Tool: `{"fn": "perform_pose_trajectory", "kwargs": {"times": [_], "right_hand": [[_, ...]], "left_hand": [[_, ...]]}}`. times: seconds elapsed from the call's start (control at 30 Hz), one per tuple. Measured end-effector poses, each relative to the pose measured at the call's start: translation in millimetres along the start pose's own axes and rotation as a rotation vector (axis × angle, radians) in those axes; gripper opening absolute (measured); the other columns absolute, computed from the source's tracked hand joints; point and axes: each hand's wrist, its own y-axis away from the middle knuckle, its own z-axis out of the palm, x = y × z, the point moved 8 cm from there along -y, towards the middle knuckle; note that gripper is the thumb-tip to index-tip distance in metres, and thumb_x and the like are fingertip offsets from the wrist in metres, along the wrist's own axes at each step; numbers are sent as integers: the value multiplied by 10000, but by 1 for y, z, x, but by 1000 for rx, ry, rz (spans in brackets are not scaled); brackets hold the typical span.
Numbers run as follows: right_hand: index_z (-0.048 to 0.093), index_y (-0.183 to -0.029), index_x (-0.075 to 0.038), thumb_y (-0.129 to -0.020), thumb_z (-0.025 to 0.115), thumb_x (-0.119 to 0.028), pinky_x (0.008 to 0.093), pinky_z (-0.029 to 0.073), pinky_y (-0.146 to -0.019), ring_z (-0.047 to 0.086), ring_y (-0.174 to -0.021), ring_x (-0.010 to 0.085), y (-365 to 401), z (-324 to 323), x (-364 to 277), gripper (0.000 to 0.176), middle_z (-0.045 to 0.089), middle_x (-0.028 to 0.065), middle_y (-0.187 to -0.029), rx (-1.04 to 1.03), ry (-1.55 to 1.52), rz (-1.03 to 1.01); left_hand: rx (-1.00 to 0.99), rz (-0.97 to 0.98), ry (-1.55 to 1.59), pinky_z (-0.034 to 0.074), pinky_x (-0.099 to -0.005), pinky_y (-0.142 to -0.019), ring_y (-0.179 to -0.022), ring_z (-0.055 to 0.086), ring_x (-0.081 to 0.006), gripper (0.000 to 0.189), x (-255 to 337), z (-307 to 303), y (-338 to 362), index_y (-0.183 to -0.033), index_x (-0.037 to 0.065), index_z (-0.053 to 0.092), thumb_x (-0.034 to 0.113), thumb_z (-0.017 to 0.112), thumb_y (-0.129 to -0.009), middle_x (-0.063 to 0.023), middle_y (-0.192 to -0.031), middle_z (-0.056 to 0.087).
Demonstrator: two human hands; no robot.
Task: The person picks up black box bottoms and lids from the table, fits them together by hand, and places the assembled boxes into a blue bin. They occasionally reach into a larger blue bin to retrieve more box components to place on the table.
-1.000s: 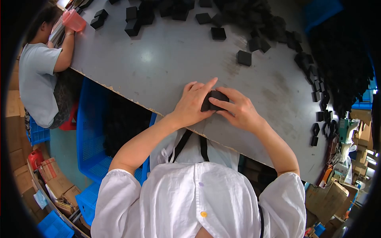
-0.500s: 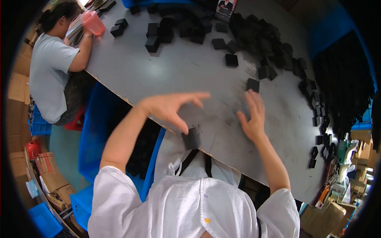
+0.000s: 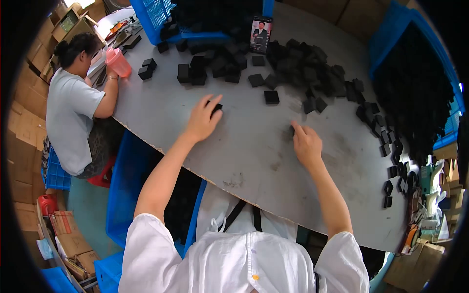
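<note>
On the grey table [image 3: 244,161], my left hand [image 3: 202,119] has its fingers around a black block [image 3: 217,108], which shows between the thumb and fingers. Farther right, my right hand [image 3: 307,144] is closed, with a small dark piece showing at its fingertips, mostly hidden. Between and beyond the two hands lies a single black block [image 3: 271,97]. A large heap of black blocks [image 3: 312,68] spreads behind it, and more black blocks [image 3: 198,68] lie beyond my left hand.
A co-worker [image 3: 73,107] sits at the left near a pink jug [image 3: 118,62]. A phone [image 3: 260,35] stands upright at the back beside a blue crate [image 3: 146,22]. Blue bins with dark contents are at the right and below the table's left edge. Several blocks line the right side.
My left hand has moved forward from the table's near edge and closed round a block. The block near that edge is gone from there. My right hand has closed and shifted slightly left.
</note>
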Motion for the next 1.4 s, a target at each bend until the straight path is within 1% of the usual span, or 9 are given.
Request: {"fn": "perform_pose_trajectory", "kwargs": {"times": [0.07,0.3,0.37,0.47,0.67,0.83,1.03,1.2,1.4], "right_hand": [[608,-1223,-89,-874,649,-157,434,510,-702,626,-848,337,4,-14,-24,358,654,124,-891,127,-37,-178],[636,-1131,-98,-885,622,-130,441,518,-688,645,-791,360,9,-15,-8,249,673,134,-856,40,-92,26],[642,-1101,-74,-895,609,-81,428,512,-629,661,-703,327,17,-27,-6,209,676,144,-783,214,-310,27],[689,-1005,-25,-858,690,-109,320,513,-633,636,-666,179,37,-25,-12,169,673,117,-763,-92,-914,239],[691,-1072,-5,-825,732,-152,308,553,-709,689,-794,213,77,-57,22,290,708,134,-926,-33,-822,189],[671,-1098,-29,-840,709,-182,437,478,-941,612,-1071,381,137,-157,256,302,664,206,-1108,548,-49,481],[549,-1373,-182,-856,636,-544,497,318,-1101,394,-1342,340,248,-241,469,637,479,147,-1441,521,491,1065],[412,-1489,-373,-830,549,-730,572,168,-1172,118,-1485,427,280,-234,515,763,204,103,-1630,180,205,1422],[520,-1414,-284,-866,573,-584,582,157,-1178,166,-1469,446,184,-173,450,627,305,162,-1574,172,303,1016]], "left_hand": [[29,434,-264,443,-395,-993,-1214,505,-333,503,53,14,26,-1374,98,532,214,631,-894,-156,-1354,509],[-334,415,-10,408,-389,-1057,-1296,454,-353,717,97,55,79,-1434,50,440,120,742,-788,-164,-1418,463],[-349,465,80,430,-409,-1035,-1245,498,-357,822,114,71,93,-1459,37,388,63,781,-737,-160,-1383,495],[-331,466,295,451,-431,-993,-1180,530,-377,851,143,94,105,-1468,29,366,43,789,-730,-166,-1325,529],[-423,681,188,435,-455,-1007,-1194,510,-394,833,205,154,128,-1449,24,399,100,810,-729,-189,-1375,495],[-347,844,20,438,-468,-984,-1183,513,-398,750,227,149,141,-1396,11,460,143,766,-724,-202,-1362,495],[-359,913,18,462,-488,-900,-1082,544,-404,649,219,153,140,-1288,58,561,132,778,-681,-216,-1370,488],[-387,967,-21,461,-477,-834,-1010,546,-399,555,218,152,141,-1209,83,608,121,785,-685,-250,-1378,469],[-478,924,14,424,-522,-986,-1215,484,-483,616,214,158,141,-1302,59,548,57,733,-714,-297,-1433,410]]}}
